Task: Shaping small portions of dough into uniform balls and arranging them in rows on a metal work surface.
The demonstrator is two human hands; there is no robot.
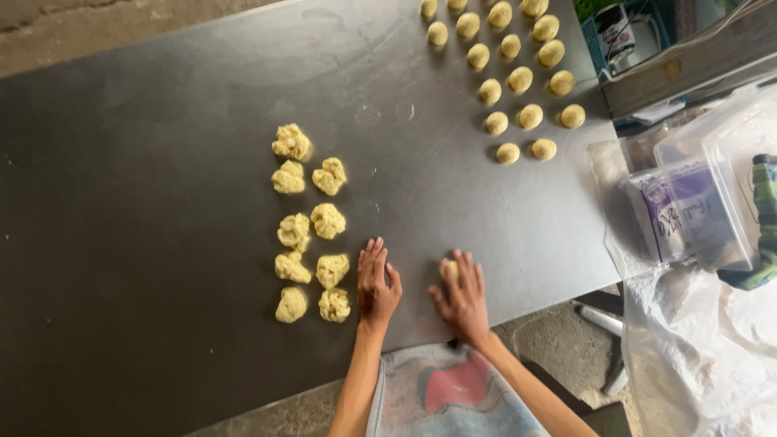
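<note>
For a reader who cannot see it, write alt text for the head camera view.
A person's right hand presses a dough piece on a dark table, the left hand flat beside it. Rough dough lumps lie to the left; smooth dough balls sit in rows at the far right, near clear plastic containers.

The wide dark metal bench (162, 243) is carrying everything. Nine rough, lumpy pieces of pale yellow dough (309, 222) are lying in two short columns left of centre, running from the near edge toward the middle. Just right of the nearest lumps, the left hand (376, 283) is lying flat on the bench. The right hand (461, 295) is sitting a little further right, over a small pale dough ball (447, 268) at its fingertips. Far behind, toward the right corner, smooth round pale dough balls (518, 77) are sitting in slanting rows. Clear plastic containers (712, 186) are sitting beyond the bench's right edge, on crumpled clear plastic sheeting (696, 348).
</note>
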